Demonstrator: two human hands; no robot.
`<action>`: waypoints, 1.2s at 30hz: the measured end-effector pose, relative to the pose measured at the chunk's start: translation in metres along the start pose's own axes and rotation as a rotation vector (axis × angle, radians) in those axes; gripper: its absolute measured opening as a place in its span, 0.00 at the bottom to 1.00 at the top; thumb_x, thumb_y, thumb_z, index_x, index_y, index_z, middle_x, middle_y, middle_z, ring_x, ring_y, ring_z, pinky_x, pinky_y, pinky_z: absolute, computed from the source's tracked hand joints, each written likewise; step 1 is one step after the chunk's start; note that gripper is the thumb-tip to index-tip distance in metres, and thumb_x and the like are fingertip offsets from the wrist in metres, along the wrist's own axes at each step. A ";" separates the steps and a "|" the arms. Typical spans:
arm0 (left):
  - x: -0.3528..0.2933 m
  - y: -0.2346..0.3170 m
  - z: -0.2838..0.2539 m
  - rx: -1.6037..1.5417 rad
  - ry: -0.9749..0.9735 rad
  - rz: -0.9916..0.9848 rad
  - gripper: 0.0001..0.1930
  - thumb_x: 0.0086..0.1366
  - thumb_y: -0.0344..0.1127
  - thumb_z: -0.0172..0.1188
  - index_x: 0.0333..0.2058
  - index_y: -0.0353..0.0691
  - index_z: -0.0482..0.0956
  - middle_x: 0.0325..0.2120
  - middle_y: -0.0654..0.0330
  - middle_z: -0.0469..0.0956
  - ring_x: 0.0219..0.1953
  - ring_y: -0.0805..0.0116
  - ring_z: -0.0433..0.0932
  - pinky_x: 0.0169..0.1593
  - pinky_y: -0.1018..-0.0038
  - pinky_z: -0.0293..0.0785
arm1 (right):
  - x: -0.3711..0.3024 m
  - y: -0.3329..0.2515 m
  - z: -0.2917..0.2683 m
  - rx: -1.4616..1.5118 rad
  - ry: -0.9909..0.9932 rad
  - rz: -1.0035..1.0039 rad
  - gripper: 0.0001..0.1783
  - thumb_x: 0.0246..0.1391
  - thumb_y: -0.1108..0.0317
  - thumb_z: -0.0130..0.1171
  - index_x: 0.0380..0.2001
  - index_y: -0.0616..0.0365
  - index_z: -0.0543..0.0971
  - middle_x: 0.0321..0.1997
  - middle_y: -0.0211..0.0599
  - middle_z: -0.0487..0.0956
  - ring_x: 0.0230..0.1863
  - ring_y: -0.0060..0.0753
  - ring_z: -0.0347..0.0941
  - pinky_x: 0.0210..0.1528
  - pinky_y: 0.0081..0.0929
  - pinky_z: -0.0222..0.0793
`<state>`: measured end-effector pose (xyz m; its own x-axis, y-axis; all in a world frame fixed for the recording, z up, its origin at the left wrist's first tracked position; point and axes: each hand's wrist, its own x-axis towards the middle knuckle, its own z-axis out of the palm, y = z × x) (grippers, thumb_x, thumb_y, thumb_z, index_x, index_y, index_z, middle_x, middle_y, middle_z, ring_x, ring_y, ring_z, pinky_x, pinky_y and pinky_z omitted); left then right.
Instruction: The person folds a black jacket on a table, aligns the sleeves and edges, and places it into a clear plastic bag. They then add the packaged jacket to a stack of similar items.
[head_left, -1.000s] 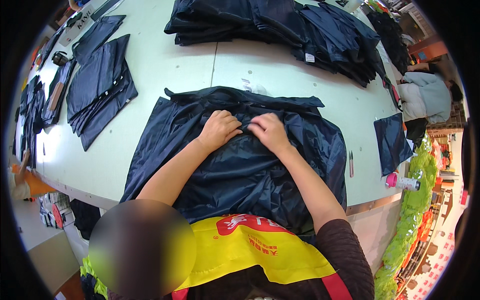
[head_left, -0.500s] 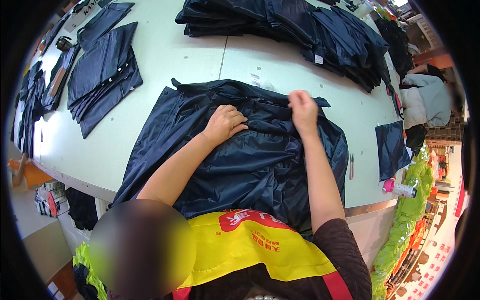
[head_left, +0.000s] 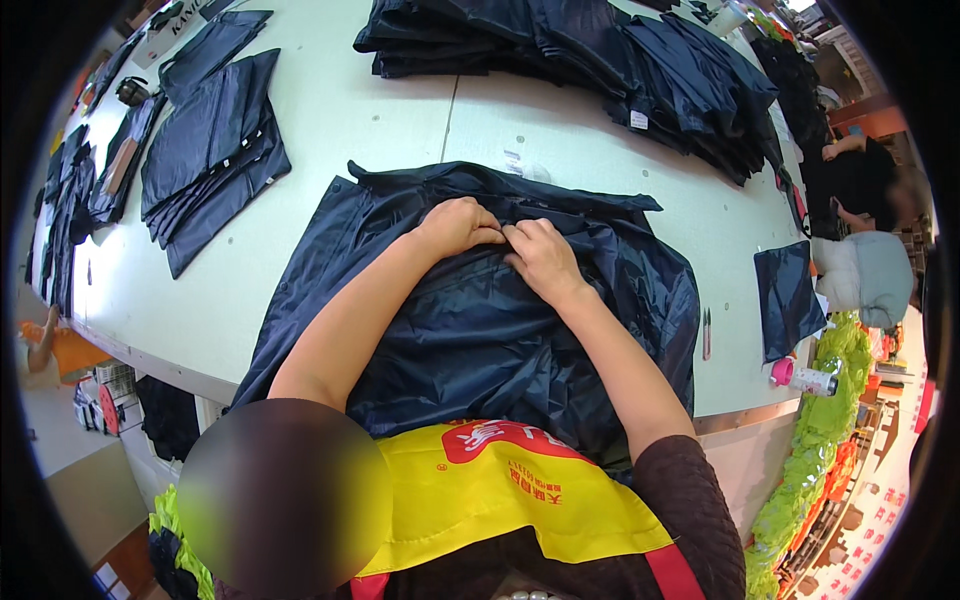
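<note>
A dark navy jacket [head_left: 450, 340] of shiny thin cloth lies spread and wrinkled on the pale table, its collar edge on the far side and its near part hanging toward my apron. Close below the collar, my left hand [head_left: 458, 228] pinches the cloth with bent fingers. My right hand [head_left: 545, 258] is just to its right, fingertips almost meeting the left ones and also closed on the jacket. The exact bit of cloth between the fingertips is hidden.
Folded navy garments [head_left: 550, 50] form a long pile at the far side, with another stack [head_left: 215, 150] at the left. To the right are a folded navy piece [head_left: 785, 300], a small slim tool [head_left: 706, 333] and a pink-lidded bottle [head_left: 803, 378]. Another person [head_left: 860, 180] is beyond the table's right edge.
My right hand has come down and left from the jacket's right collar area to beside my left hand. The left hand has shifted slightly right. The person at the right has changed posture.
</note>
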<state>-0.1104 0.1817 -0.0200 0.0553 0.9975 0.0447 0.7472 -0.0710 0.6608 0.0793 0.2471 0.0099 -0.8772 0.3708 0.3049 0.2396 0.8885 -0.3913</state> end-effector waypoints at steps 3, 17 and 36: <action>0.008 0.004 -0.005 -0.001 -0.069 -0.167 0.13 0.56 0.47 0.58 0.32 0.46 0.83 0.31 0.57 0.80 0.36 0.57 0.78 0.40 0.64 0.73 | 0.003 0.022 0.020 -0.016 -0.001 0.032 0.13 0.45 0.69 0.60 0.37 0.59 0.78 0.33 0.38 0.77 0.38 0.43 0.71 0.42 0.34 0.69; -0.003 0.013 0.039 0.205 0.513 0.184 0.19 0.49 0.37 0.64 0.40 0.36 0.76 0.38 0.55 0.76 0.43 0.56 0.72 0.50 0.65 0.66 | 0.023 0.037 -0.001 0.135 0.146 0.189 0.07 0.49 0.71 0.56 0.33 0.59 0.76 0.34 0.42 0.76 0.37 0.46 0.73 0.39 0.34 0.71; 0.037 -0.013 -0.004 -0.056 0.057 0.145 0.16 0.60 0.40 0.57 0.44 0.40 0.69 0.38 0.52 0.73 0.41 0.50 0.73 0.46 0.62 0.69 | 0.085 0.087 0.018 0.127 0.217 0.178 0.09 0.56 0.64 0.52 0.34 0.58 0.71 0.29 0.46 0.77 0.32 0.50 0.75 0.34 0.38 0.70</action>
<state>-0.1202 0.2194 -0.0239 0.1208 0.9755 0.1838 0.6961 -0.2153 0.6849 0.0178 0.3508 -0.0140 -0.7134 0.5789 0.3949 0.3153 0.7685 -0.5568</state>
